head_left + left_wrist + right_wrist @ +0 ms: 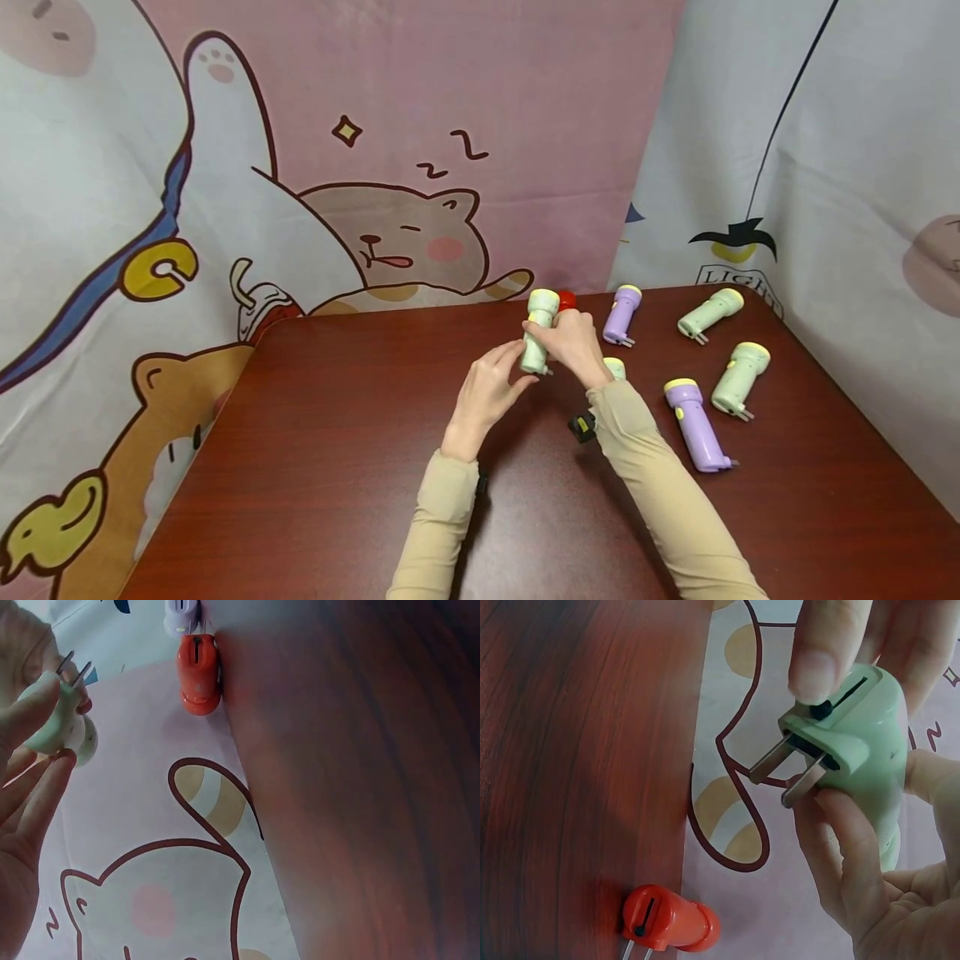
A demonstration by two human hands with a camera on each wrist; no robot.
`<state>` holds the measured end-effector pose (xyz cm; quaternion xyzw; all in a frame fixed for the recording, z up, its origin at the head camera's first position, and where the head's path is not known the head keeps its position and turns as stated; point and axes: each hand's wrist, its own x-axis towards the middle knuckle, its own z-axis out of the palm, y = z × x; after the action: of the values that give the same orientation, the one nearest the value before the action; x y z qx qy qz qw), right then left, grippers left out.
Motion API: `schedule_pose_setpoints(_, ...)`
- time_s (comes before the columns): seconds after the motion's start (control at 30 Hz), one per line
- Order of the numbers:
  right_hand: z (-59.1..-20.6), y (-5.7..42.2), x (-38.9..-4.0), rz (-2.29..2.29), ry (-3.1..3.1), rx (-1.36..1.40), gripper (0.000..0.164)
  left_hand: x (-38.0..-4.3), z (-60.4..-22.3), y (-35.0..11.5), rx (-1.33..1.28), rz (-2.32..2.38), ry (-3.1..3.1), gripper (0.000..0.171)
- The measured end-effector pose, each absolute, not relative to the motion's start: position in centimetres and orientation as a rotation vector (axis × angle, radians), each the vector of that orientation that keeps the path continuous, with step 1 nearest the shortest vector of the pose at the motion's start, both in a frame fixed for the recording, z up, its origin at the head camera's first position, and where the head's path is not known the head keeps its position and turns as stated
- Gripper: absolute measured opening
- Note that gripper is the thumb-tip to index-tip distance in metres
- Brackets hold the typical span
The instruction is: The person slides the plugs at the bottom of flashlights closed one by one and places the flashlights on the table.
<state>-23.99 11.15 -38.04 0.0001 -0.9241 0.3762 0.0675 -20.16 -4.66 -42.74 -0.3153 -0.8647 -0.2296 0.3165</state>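
Both hands hold one pale green flashlight point(538, 329) above the table, its wide head up and its base tilted toward me. The right hand point(573, 343) grips the body from the right, fingers curled round it in the right wrist view. At the base, the left hand point(487, 387) pinches from the other side. Its thumb point(814, 675) presses by the black slider point(822, 710) in the slot. Two metal plug prongs point(789, 769) stick out of the base. Behind the right hand stands a red flashlight point(667, 919), mostly hidden in the head view.
On the right of the brown table point(337, 433) lie purple flashlights point(697, 425) and green flashlights point(741, 379), several with prongs out. Another green flashlight point(615, 368) is partly covered by the right forearm. A printed cloth point(570, 150) hangs behind the table's far edge.
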Motion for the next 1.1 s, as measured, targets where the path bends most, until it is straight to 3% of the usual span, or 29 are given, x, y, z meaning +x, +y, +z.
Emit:
schedule_pose_setpoints(0.47, -37.90, 10.70, -23.89, 1.109, -2.765, -0.004, 0.045, -20.36, -42.75, -4.31, -0.790, -0.664, -2.221, 0.038)
schedule_pose_setpoints(1.1, -37.79, 10.72, -23.49, 1.120, -2.800, -0.027, 0.045, -19.95, -42.75, -4.36, -0.812, -0.694, -2.264, 0.037)
